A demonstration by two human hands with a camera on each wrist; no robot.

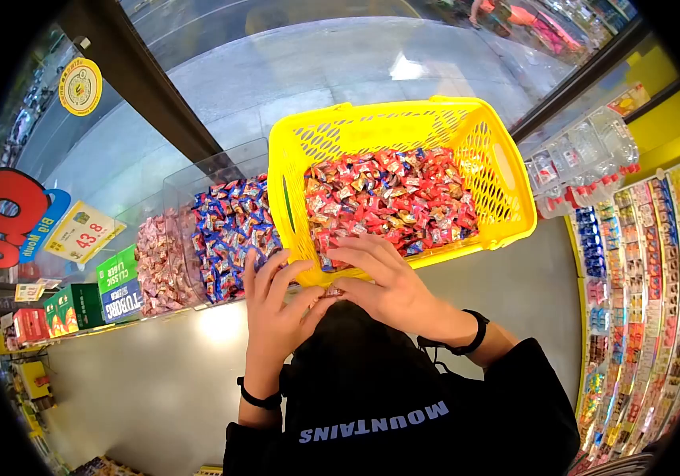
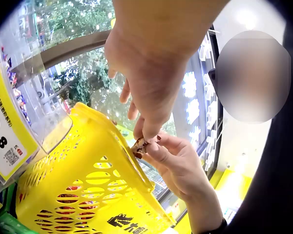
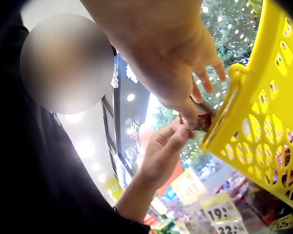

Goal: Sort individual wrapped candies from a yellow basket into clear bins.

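Observation:
A small wrapped candy [image 1: 332, 292] in a red and brown wrapper is pinched between both hands at the near rim of a yellow plastic basket [image 1: 278, 182]. My left hand [image 1: 275, 295] grips one end with thumb and finger. The other end sits between the thumb and finger of my right hand [image 1: 388, 287]. In the left wrist view the candy [image 2: 140, 146] shows pale and red at the fingertips, right beside the basket rim. Inside the basket lies a heap of mostly red wrapped candies [image 1: 391, 198], with some blue and gold ones.
Left of the basket are clear bins of blue-wrapped candies [image 1: 233, 234] and pink-wrapped candies [image 1: 167, 266]. Farther left stand a green carton [image 1: 119, 282] and a price card [image 1: 84, 234]. Clear bottles [image 1: 582, 155] and a stocked shelf [image 1: 641, 301] line the right. A window lies behind.

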